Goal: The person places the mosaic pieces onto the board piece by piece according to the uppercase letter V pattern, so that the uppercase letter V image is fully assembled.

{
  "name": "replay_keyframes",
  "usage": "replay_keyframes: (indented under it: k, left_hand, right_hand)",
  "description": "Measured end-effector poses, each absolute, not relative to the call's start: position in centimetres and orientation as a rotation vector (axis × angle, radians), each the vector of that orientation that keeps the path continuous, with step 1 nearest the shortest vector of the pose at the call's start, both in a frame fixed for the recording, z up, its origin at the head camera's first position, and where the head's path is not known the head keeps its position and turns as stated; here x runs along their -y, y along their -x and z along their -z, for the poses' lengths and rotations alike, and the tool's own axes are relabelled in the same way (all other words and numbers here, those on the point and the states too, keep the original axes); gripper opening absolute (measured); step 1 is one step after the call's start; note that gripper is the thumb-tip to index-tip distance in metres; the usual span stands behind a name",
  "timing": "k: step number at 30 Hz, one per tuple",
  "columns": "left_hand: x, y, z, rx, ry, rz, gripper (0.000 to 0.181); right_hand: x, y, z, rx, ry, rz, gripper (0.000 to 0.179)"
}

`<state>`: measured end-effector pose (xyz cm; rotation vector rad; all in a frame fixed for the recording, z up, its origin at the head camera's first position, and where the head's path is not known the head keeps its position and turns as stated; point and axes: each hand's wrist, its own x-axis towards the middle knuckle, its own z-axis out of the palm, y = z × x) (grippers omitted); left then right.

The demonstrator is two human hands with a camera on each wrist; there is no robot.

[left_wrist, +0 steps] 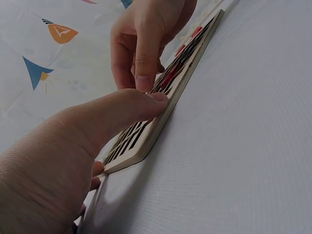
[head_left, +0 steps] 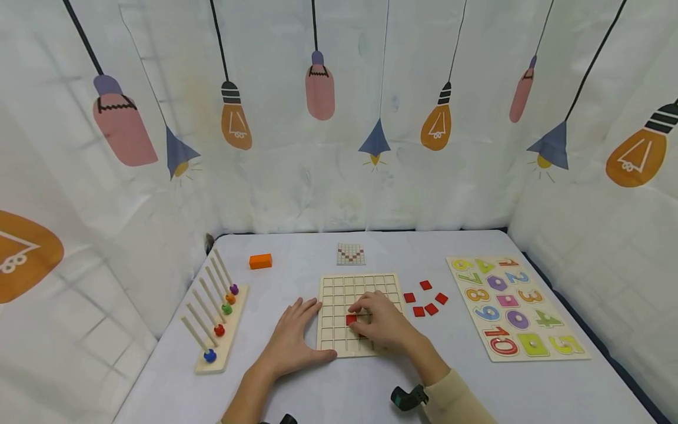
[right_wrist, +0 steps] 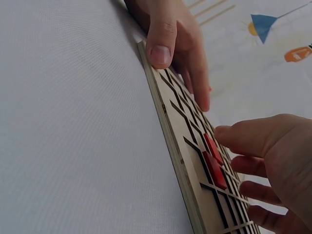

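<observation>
A pale wooden grid board (head_left: 333, 347) lies in front of me. My left hand (head_left: 290, 340) steadies its near-left corner, thumb on the near edge and straight fingers along the left side. Over the middle of the grid is my right hand (head_left: 385, 323), its thumb and index finger on either side of a red square tile (head_left: 351, 320). That tile lies low in a grid cell, and the right wrist view shows the fingers loosely spread, thumb tip right by it. A second red tile (right_wrist: 214, 170) sits in a neighbouring cell, largely covered by the hand in the head view.
Several loose red tiles (head_left: 419, 311) lie right of the board. Behind it is a small patterned card (head_left: 351, 254). An orange block (head_left: 261, 261) and a peg stand (head_left: 212, 366) with coloured beads are at left, a number puzzle board (head_left: 516, 309) at right.
</observation>
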<state>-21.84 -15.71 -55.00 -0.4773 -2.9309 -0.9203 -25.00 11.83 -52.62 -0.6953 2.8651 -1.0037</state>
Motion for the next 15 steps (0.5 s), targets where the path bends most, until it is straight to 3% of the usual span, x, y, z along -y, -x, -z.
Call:
replay_keyframes:
  k: [15]
  left_hand:
    - [15.6, 21.9, 54.9, 2.960, 0.454, 0.919, 0.122]
  right_hand:
    - [-13.9, 24.3, 52.3, -2.890, 0.545, 1.058, 0.022]
